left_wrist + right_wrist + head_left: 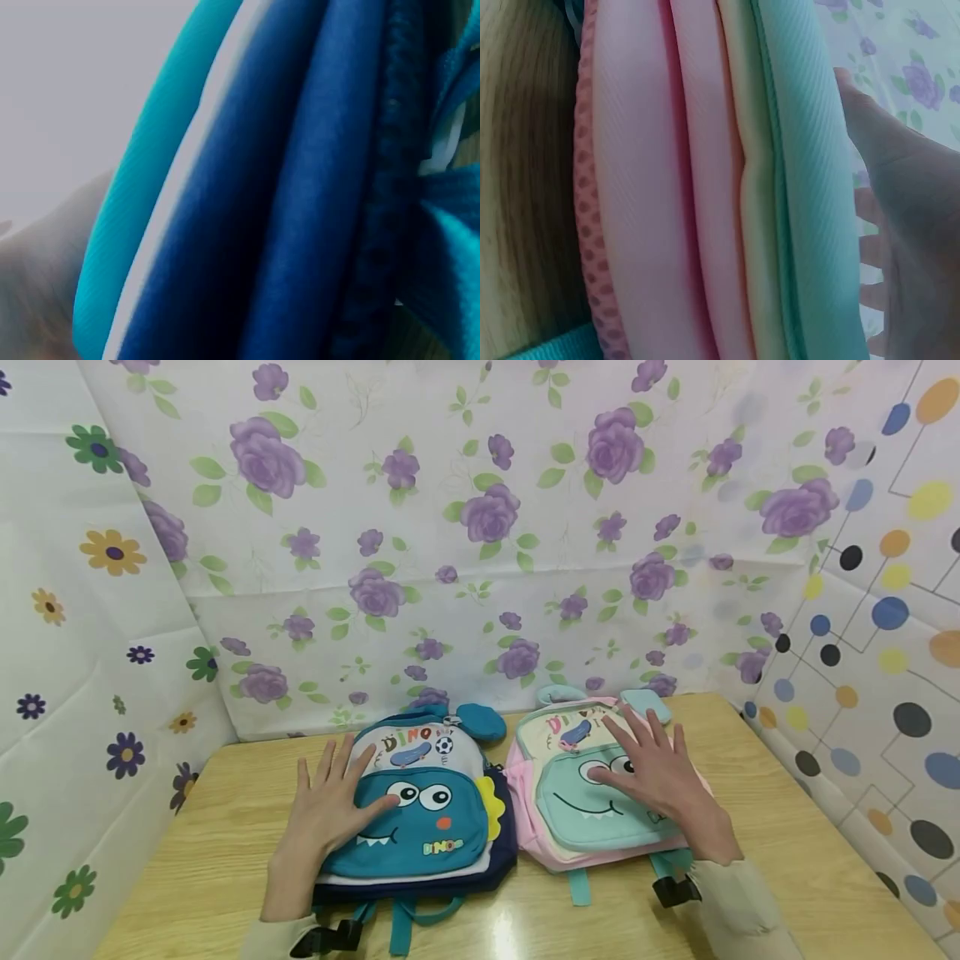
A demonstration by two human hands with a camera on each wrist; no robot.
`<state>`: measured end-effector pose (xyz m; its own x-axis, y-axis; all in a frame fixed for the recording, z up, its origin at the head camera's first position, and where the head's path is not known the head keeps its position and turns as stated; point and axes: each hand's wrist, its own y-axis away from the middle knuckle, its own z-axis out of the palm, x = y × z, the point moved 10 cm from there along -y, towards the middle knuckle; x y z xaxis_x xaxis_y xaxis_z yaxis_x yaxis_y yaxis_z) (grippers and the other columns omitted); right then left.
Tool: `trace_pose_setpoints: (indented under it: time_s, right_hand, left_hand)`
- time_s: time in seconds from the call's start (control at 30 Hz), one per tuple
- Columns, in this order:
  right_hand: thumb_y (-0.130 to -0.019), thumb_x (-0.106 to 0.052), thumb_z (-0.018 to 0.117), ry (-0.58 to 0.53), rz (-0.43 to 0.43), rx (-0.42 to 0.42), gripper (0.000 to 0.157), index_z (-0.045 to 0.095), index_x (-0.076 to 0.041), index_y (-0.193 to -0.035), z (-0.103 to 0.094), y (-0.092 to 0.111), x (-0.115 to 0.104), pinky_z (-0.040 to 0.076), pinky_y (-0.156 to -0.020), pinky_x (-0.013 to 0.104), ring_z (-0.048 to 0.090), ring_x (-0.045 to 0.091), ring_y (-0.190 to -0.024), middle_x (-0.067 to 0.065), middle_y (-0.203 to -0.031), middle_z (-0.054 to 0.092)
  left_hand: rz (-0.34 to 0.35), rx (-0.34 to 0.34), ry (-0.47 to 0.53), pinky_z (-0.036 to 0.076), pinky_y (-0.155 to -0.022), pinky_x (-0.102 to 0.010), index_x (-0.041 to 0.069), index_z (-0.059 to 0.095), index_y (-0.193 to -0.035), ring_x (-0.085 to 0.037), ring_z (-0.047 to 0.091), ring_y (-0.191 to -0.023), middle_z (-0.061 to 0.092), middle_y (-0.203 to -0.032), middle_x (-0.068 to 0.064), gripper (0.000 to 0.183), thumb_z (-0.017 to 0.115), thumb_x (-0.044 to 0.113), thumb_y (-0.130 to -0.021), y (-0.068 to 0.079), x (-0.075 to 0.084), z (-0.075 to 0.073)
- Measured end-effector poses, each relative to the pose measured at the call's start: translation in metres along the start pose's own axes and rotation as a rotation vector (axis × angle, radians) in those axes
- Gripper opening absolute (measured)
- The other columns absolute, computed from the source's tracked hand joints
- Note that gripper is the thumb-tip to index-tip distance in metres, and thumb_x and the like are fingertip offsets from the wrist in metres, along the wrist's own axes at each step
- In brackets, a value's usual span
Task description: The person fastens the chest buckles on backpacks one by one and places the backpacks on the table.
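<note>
Two children's backpacks with dinosaur faces lie side by side on the table. The blue backpack (420, 827) is on the left, with a yellow spiky trim on its side. My left hand (330, 806) is spread over its left part, fingers apart; whether it touches the cloth I cannot tell. In the left wrist view the blue backpack's side (247, 187) fills most of the picture. The pink and mint backpack (585, 810) is on the right. My right hand (660, 772) spreads over its right part, and the right wrist view shows the fingers beside its mint front pocket (810, 187).
The wooden table (780, 810) extends on both sides of the backpacks. Behind it hangs a purple-flowered cloth (450, 543), with patterned cloths at left and right. Teal straps (401, 927) trail toward the near edge. A dark band circles each wrist.
</note>
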<state>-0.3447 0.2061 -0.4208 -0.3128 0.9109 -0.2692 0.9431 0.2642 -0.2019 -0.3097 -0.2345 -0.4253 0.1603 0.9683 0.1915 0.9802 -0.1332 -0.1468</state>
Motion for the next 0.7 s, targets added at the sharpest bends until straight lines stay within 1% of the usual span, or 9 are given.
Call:
trace_pose_setpoints:
  time_s: [0.07,0.13,0.23,0.27,0.33,0.4,0.47,0.57,0.7]
  right_hand:
    - [-0.087,-0.071,0.058,0.007,-0.018,0.023,0.09,0.03,-0.022,-0.157,-0.001,-0.001,-0.003,0.005,-0.113,0.073,0.012,0.046,-0.151,0.011,-0.166,0.017]
    - [-0.089,-0.064,0.061,0.003,-0.052,0.059,0.083,0.038,-0.019,-0.154,-0.004,-0.001,-0.008,0.013,-0.114,0.071,0.021,0.044,-0.149,0.013,-0.162,0.028]
    - [-0.091,-0.05,0.067,-0.017,-0.12,0.135,0.064,0.054,-0.015,-0.143,-0.011,-0.002,-0.02,0.031,-0.109,0.065,0.042,0.04,-0.138,0.014,-0.146,0.052]
    - [-0.091,-0.045,0.069,-0.034,-0.141,0.155,0.057,0.058,-0.014,-0.138,-0.013,-0.002,-0.025,0.034,-0.106,0.063,0.048,0.039,-0.133,0.013,-0.139,0.058]
    - [-0.091,-0.038,0.072,-0.059,-0.171,0.187,0.048,0.064,-0.013,-0.131,-0.016,-0.001,-0.034,0.041,-0.101,0.06,0.057,0.038,-0.122,0.012,-0.128,0.066]
    - [-0.091,-0.034,0.072,-0.082,-0.183,0.19,0.042,0.066,-0.013,-0.127,-0.015,-0.001,-0.041,0.045,-0.098,0.058,0.06,0.037,-0.116,0.011,-0.122,0.068]
    - [-0.091,-0.033,0.072,-0.093,-0.188,0.178,0.04,0.067,-0.013,-0.126,-0.012,-0.001,-0.048,0.047,-0.095,0.057,0.061,0.036,-0.113,0.01,-0.121,0.069]
    - [-0.092,-0.034,0.071,-0.098,-0.191,0.15,0.04,0.067,-0.014,-0.126,-0.005,-0.002,-0.056,0.048,-0.093,0.055,0.062,0.033,-0.111,0.009,-0.12,0.069]
    - [-0.091,-0.035,0.071,-0.108,-0.211,0.122,0.039,0.067,-0.016,-0.126,0.002,-0.005,-0.069,0.047,-0.094,0.053,0.063,0.031,-0.108,0.007,-0.12,0.069]
  left_hand:
    - [0.006,0.006,0.009,-0.003,-0.116,-0.069,0.018,0.032,-0.157,-0.041,0.007,-0.153,0.012,-0.167,-0.014,0.094,0.054,0.075,-0.085,-0.001,0.0,-0.001]
    - [0.021,0.025,0.021,0.001,-0.116,-0.07,0.017,0.038,-0.154,-0.042,0.013,-0.151,0.019,-0.165,-0.015,0.088,0.056,0.071,-0.087,-0.002,0.0,-0.003]
    - [0.056,0.067,0.047,0.012,-0.115,-0.069,0.014,0.047,-0.148,-0.043,0.028,-0.146,0.034,-0.159,-0.016,0.076,0.059,0.063,-0.091,-0.003,0.002,-0.009]
    - [0.066,0.079,0.058,0.016,-0.115,-0.069,0.013,0.05,-0.146,-0.043,0.032,-0.144,0.039,-0.156,-0.016,0.072,0.06,0.06,-0.092,-0.003,0.001,-0.011]
    - [0.079,0.09,0.081,0.024,-0.113,-0.067,0.012,0.053,-0.143,-0.043,0.039,-0.139,0.045,-0.152,-0.017,0.066,0.062,0.054,-0.093,-0.002,0.0,-0.014]
    - [0.071,0.085,0.114,0.03,-0.111,-0.065,0.01,0.055,-0.141,-0.043,0.043,-0.137,0.049,-0.149,-0.018,0.063,0.063,0.051,-0.094,-0.001,-0.003,-0.016]
    - [0.056,0.072,0.141,0.033,-0.108,-0.065,0.009,0.056,-0.14,-0.044,0.045,-0.135,0.05,-0.147,-0.02,0.062,0.062,0.05,-0.094,0.0,-0.008,-0.016]
    - [0.029,0.052,0.176,0.035,-0.108,-0.065,0.009,0.056,-0.14,-0.045,0.046,-0.134,0.05,-0.146,-0.021,0.061,0.062,0.05,-0.095,0.002,-0.015,-0.016]
    - [0.019,0.042,0.203,0.037,-0.107,-0.064,0.009,0.055,-0.141,-0.045,0.047,-0.133,0.051,-0.145,-0.02,0.06,0.061,0.049,-0.096,0.004,-0.023,-0.016]
